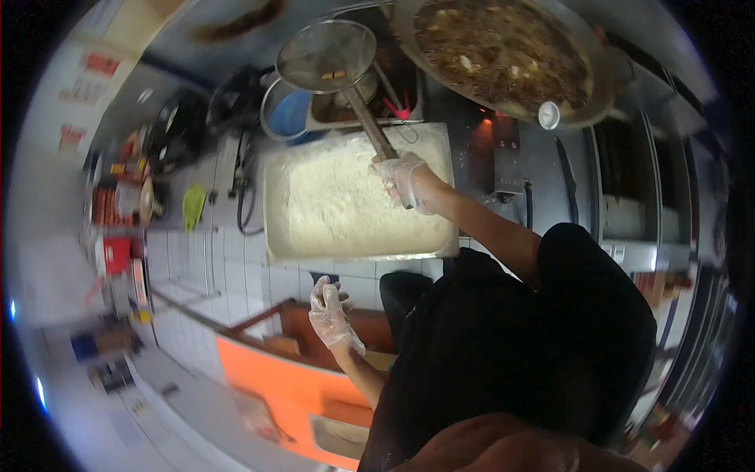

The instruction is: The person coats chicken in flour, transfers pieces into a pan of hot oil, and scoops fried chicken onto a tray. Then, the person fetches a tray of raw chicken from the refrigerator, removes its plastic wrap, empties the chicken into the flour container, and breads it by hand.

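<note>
My right hand (pixel 409 182), in a clear plastic glove, is closed around the handle of a round mesh strainer (pixel 326 55). The strainer's bowl is over the far side of the counter, with a small golden bit in it. Beneath my right hand lies a large metal tray of white flour (pixel 330 200). My left hand (pixel 330 312), also gloved, hangs in the air near the tray's lower edge. Its fingers are loosely bent and apart, with nothing seen in them. At the upper right a wide pan (pixel 503 55) holds dark, bubbling oil with pieces frying.
A dial thermometer (pixel 549 116) sits at the pan's rim. Below the pan, an orange glow shows near a metal burner box (pixel 508 157). Behind the tray are a blue container (pixel 291 114) and red-handled tongs (pixel 399 108). An orange counter (pixel 267 377) stands at the lower left.
</note>
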`<state>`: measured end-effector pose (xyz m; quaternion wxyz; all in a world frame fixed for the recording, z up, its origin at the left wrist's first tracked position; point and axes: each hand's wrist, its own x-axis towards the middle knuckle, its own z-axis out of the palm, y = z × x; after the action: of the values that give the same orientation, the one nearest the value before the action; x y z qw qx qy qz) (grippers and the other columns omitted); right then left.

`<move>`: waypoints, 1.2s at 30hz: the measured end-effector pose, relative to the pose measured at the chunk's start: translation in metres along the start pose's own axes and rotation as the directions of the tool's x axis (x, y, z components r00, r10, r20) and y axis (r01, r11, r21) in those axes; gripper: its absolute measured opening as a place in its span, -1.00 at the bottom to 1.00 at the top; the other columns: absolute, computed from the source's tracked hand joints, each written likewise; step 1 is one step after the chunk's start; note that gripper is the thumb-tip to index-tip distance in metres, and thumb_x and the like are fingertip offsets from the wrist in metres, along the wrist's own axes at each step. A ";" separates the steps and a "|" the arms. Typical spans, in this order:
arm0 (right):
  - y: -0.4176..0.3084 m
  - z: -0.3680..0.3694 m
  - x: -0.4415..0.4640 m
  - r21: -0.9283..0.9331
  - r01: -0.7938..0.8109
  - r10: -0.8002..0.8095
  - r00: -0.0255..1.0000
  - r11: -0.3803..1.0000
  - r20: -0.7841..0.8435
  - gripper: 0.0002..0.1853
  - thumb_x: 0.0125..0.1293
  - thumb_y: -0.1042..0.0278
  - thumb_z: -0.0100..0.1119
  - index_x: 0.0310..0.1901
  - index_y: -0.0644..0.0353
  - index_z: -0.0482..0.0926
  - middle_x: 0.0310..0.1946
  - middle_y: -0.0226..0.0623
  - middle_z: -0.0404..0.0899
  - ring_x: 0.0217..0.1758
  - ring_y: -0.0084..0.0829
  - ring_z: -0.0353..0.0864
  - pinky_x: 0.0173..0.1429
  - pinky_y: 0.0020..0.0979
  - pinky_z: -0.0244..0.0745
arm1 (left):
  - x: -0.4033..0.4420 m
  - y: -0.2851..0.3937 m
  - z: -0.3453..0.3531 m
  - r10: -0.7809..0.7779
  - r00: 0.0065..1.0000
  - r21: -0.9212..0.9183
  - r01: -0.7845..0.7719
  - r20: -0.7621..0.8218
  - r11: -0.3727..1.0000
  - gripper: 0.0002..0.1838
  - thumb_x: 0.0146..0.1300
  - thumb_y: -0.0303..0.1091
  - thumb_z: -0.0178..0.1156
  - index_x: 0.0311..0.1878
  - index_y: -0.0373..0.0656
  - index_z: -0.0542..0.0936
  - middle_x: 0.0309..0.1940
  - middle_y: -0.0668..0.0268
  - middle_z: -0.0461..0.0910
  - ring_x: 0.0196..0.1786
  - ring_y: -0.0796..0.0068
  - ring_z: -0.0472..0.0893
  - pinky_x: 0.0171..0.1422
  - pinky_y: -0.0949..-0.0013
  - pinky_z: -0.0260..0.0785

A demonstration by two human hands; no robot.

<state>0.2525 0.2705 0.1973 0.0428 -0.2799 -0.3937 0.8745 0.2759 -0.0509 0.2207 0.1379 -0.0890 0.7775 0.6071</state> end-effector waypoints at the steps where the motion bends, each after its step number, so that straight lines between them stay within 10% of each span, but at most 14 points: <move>1: 0.007 -0.001 0.012 -0.026 0.006 -0.007 0.999 1.000 -0.035 -0.73 0.43 0.19 0.37 -0.03 0.17 0.60 -0.46 -0.45 0.54 -0.63 -0.59 0.45 -0.65 -0.47 0.30 | 0.034 0.004 0.001 -0.002 0.998 0.022 0.001 0.066 1.000 -0.57 0.53 -0.15 0.22 0.27 -0.25 0.61 -0.08 0.27 0.68 -0.20 0.53 0.64 -0.19 0.43 0.55; 8: 0.043 -0.001 0.094 -0.222 0.224 -0.279 0.925 0.949 -0.257 -0.70 0.46 0.11 0.33 -0.30 0.18 0.68 -0.58 -0.52 0.49 -0.63 -0.61 0.44 -0.60 -0.41 0.27 | 0.243 0.038 0.041 -0.007 0.706 0.266 -0.257 0.708 0.929 -0.56 0.50 -0.18 0.22 0.28 -0.28 0.60 -0.11 0.23 0.68 -0.19 0.52 0.65 -0.11 0.42 0.59; 11: 0.040 0.018 0.096 -0.469 -0.020 -0.238 0.843 0.883 -0.483 -0.60 0.48 0.01 0.28 -0.20 0.28 0.72 -0.51 -0.31 0.63 -0.52 -0.35 0.59 -0.43 -0.26 0.46 | 0.317 0.034 0.038 0.036 0.509 0.233 -0.455 0.860 0.859 -0.58 0.49 -0.20 0.27 0.29 -0.21 0.57 -0.12 0.30 0.65 -0.22 0.56 0.63 -0.15 0.42 0.58; 14: 0.068 -0.002 0.106 -0.926 -0.096 -0.666 0.668 0.366 -0.332 -0.34 0.40 -0.18 0.37 0.12 0.38 0.63 -0.09 0.06 0.75 -0.08 -0.10 0.77 0.03 -0.22 0.65 | 0.348 0.045 0.027 -0.106 0.438 0.207 -0.190 0.893 0.960 -0.61 0.48 -0.22 0.27 0.27 -0.17 0.58 -0.09 0.33 0.64 -0.21 0.58 0.61 -0.14 0.43 0.56; 15: 0.035 0.059 0.079 -0.800 -0.252 -0.494 0.674 0.545 -0.549 -0.18 0.41 -0.24 0.29 0.35 0.43 0.48 0.21 0.24 0.63 0.32 0.09 0.61 0.41 -0.14 0.45 | 0.355 0.048 0.023 -0.101 0.438 0.207 -0.200 0.893 0.958 -0.60 0.48 -0.21 0.27 0.27 -0.19 0.59 -0.06 0.28 0.67 -0.18 0.54 0.64 -0.11 0.42 0.58; 18: 0.044 0.118 0.054 -0.770 -0.504 -0.650 0.441 0.392 -0.619 -0.26 0.49 -0.23 0.09 0.39 0.30 0.46 0.26 0.23 0.59 0.34 0.14 0.59 0.43 -0.05 0.44 | 0.376 0.048 0.005 -0.071 0.468 0.212 -0.256 0.881 0.943 -0.56 0.46 -0.18 0.26 0.27 -0.24 0.61 0.00 0.20 0.72 -0.12 0.47 0.70 -0.03 0.38 0.60; 21: 0.063 0.113 0.058 -0.786 -0.513 -0.650 0.474 0.344 -0.594 -0.23 0.50 -0.22 0.07 0.47 0.28 0.36 0.30 0.24 0.56 0.36 0.15 0.57 0.47 -0.02 0.41 | 0.399 0.025 -0.019 0.020 0.525 0.206 -0.369 0.851 0.906 -0.56 0.46 -0.17 0.24 0.27 -0.23 0.61 0.01 0.22 0.72 -0.09 0.42 0.70 0.05 0.34 0.59; 24: 0.056 0.081 0.092 -0.816 -0.496 -0.710 0.457 0.298 -0.537 -0.33 0.49 -0.15 0.22 0.33 0.31 0.52 0.22 0.15 0.63 0.29 -0.01 0.63 0.37 -0.13 0.49 | 0.419 0.017 -0.026 0.101 0.531 0.173 -0.441 0.841 0.881 -0.57 0.47 -0.13 0.21 0.26 -0.17 0.63 0.03 0.19 0.73 -0.02 0.33 0.72 0.15 0.29 0.56; 26: 0.065 0.008 0.134 -0.559 -0.257 -0.181 0.772 0.788 -0.609 -0.39 0.49 -0.10 0.23 0.27 0.32 0.59 -0.01 -0.08 0.69 -0.06 -0.27 0.69 0.00 -0.21 0.59 | 0.387 0.046 -0.050 0.004 0.517 0.226 -0.383 0.856 0.896 -0.60 0.48 -0.14 0.19 0.25 -0.12 0.64 0.00 0.19 0.73 -0.01 0.32 0.71 0.16 0.29 0.54; 27: 0.058 0.023 0.129 -0.447 -0.074 -0.208 0.809 0.891 -0.550 -0.45 0.48 -0.04 0.27 0.19 0.34 0.63 -0.32 -0.38 0.57 -0.38 -0.50 0.50 -0.35 -0.36 0.40 | 0.381 0.049 -0.056 0.007 0.482 0.216 -0.404 0.876 0.889 -0.63 0.49 -0.17 0.18 0.25 -0.10 0.64 -0.03 0.20 0.73 -0.03 0.36 0.70 0.13 0.30 0.53; 31: 0.040 0.132 0.095 -0.548 -0.011 -0.387 0.695 0.837 -0.605 -0.68 0.51 0.12 0.20 -0.29 0.23 0.62 -0.60 -0.50 0.36 -0.56 -0.49 0.30 -0.48 -0.27 0.16 | 0.419 0.024 -0.070 0.394 0.104 -0.132 -0.840 0.913 0.527 -0.70 0.53 -0.35 0.17 0.26 -0.07 0.62 -0.13 0.26 0.69 -0.20 0.54 0.65 -0.05 0.38 0.54; 36: 0.067 0.210 0.079 -0.358 0.138 -0.349 0.693 0.923 -0.631 -0.68 0.54 0.15 0.17 -0.31 0.22 0.60 -0.59 -0.50 0.38 -0.57 -0.53 0.27 -0.49 -0.32 0.16 | 0.432 0.052 -0.067 0.025 0.220 0.078 -0.447 0.975 0.891 -0.64 0.49 -0.34 0.25 0.29 -0.19 0.59 0.11 0.26 0.69 -0.09 0.53 0.68 -0.01 0.40 0.56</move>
<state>0.0858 0.1080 0.2259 0.2610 -0.5299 -0.5045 0.6297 -0.1554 -0.0905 0.1442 0.4970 0.4440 0.6279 0.4019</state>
